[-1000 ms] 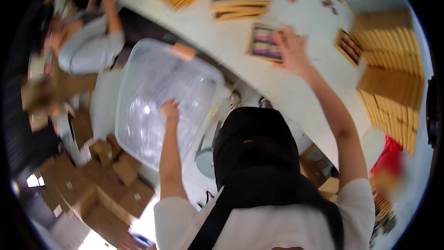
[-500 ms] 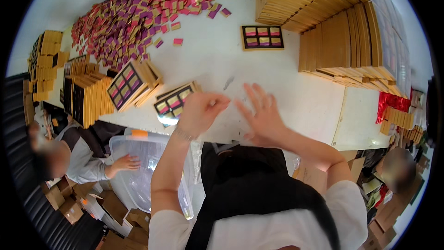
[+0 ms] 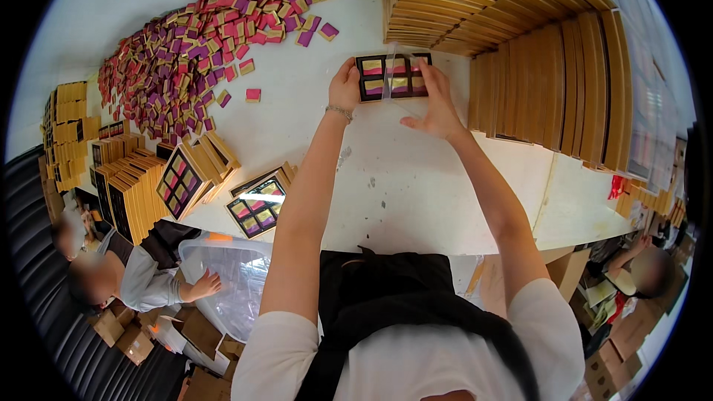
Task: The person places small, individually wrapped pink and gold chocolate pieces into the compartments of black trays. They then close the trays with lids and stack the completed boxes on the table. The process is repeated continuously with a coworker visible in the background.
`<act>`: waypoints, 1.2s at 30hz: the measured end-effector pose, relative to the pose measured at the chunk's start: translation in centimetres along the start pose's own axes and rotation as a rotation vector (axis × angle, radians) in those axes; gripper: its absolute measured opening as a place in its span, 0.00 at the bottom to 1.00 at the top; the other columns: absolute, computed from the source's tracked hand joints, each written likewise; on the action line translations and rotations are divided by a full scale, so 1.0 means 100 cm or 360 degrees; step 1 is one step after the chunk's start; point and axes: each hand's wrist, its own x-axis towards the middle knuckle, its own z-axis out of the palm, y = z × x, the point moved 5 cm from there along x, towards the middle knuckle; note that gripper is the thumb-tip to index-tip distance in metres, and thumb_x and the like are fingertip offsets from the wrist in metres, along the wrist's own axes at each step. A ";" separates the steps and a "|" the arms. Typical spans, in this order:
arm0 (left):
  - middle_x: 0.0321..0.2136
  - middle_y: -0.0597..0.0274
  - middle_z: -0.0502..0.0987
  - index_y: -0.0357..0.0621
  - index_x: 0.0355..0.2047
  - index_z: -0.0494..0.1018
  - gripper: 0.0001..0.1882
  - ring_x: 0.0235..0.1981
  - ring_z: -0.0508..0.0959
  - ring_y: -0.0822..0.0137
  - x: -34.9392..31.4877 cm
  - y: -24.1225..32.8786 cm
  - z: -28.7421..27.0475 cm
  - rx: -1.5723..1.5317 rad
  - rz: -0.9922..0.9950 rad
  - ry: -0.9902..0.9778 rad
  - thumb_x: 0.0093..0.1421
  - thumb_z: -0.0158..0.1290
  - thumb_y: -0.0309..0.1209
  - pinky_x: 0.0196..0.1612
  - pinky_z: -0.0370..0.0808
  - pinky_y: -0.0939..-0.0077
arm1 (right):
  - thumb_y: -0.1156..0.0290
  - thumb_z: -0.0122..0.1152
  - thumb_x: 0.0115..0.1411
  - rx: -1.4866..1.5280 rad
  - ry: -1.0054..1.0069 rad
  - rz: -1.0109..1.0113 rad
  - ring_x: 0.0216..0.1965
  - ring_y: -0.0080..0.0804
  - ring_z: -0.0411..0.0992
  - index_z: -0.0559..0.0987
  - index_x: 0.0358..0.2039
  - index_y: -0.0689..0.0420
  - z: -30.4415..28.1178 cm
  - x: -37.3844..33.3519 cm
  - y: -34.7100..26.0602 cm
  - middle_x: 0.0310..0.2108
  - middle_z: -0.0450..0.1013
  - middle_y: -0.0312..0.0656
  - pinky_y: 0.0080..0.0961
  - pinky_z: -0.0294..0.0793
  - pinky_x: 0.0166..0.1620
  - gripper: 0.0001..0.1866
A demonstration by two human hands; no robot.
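A flat black-and-gold box (image 3: 394, 95) with six compartments of pink, purple and gold wrapped pieces lies at the table's far middle. My left hand (image 3: 344, 87) grips its left edge, fingers closed against the side. Over the box's right end rests my right hand (image 3: 440, 108), fingers stretched out and thumb spread apart. A clear plastic strip or sheet (image 3: 388, 70) crosses the box's middle and reaches toward my right thumb; whether that hand pinches it cannot be told.
Small wrapped pieces (image 3: 186, 59) form a large heap at far left. Stacked boxes (image 3: 549, 85) stand at right. Filled boxes (image 3: 256, 204) lean near the front left, beside more stacks (image 3: 137, 193). Below the edge is a clear plastic bin (image 3: 238, 267), with a co-worker's hand (image 3: 202, 284) beside it.
Both my hands have moved away from my body and reached the far box. My left hand now holds its edge, and a clear plastic piece shows over it. The view has shifted.
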 end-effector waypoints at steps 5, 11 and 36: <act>0.56 0.49 0.71 0.34 0.58 0.65 0.25 0.57 0.70 0.61 -0.029 -0.007 -0.038 0.0209 -0.0028 0.0019 0.67 0.43 0.40 0.59 0.64 0.73 | 0.56 0.81 0.31 -0.0161 -0.0091 -0.0181 0.62 0.54 0.48 0.48 0.68 0.50 0.022 -0.040 -0.028 0.60 0.51 0.52 0.52 0.56 0.61 0.67; 0.61 0.59 0.65 0.41 0.63 0.60 0.35 0.62 0.63 0.63 -0.062 0.006 -0.032 -0.0039 -0.0211 -0.0112 0.66 0.42 0.54 0.58 0.63 0.63 | 0.47 0.81 0.27 -0.0836 -0.0183 0.0121 0.61 0.54 0.48 0.50 0.68 0.47 0.033 -0.037 -0.014 0.60 0.49 0.52 0.67 0.58 0.53 0.68; 0.35 0.55 0.81 0.49 0.44 0.77 0.15 0.37 0.81 0.53 -0.074 -0.013 -0.030 0.0668 0.0309 0.0628 0.55 0.54 0.31 0.42 0.76 0.64 | 0.40 0.68 0.41 -0.1171 -0.0376 0.0293 0.67 0.50 0.43 0.50 0.68 0.44 0.076 -0.026 -0.030 0.66 0.48 0.49 0.65 0.54 0.56 0.57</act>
